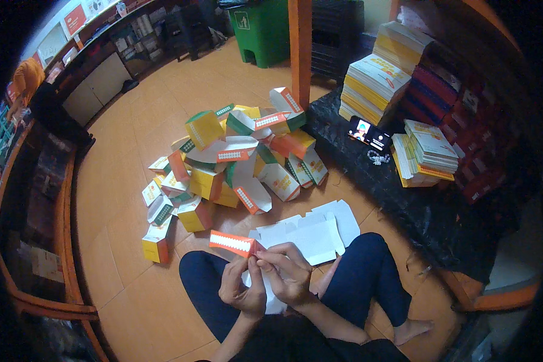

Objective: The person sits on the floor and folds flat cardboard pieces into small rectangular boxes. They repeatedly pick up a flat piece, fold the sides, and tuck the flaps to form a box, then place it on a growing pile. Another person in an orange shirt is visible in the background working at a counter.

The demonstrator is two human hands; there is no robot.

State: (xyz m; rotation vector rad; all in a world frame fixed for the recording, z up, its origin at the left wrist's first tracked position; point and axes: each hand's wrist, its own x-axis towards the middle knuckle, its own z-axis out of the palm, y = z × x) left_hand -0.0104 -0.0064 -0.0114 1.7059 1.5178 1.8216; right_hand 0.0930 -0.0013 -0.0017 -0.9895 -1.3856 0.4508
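Over my lap I hold a partly folded cardboard box [230, 242] with an orange panel and a white patterned strip. My left hand [244, 288] pinches its near end from the left. Right beside it, the fingers of my right hand [286, 277] press on the same orange corner. Both hands are closed, thumbs close together, and they hide part of the box. Flat cardboard blanks [311, 235], white side up, lie just past my right hand between my legs. Farther off, a heap of folded boxes [205, 183] in yellow, green, orange and white covers the floor.
On a black-covered low platform [344, 154] at right stand a tall stack of flat cartons [374, 81], a smaller stack [431, 146] and a lit phone [369, 134]. An orange post [300, 54] and green bin [260, 33] stand beyond. Another person [29, 81] is at far left.
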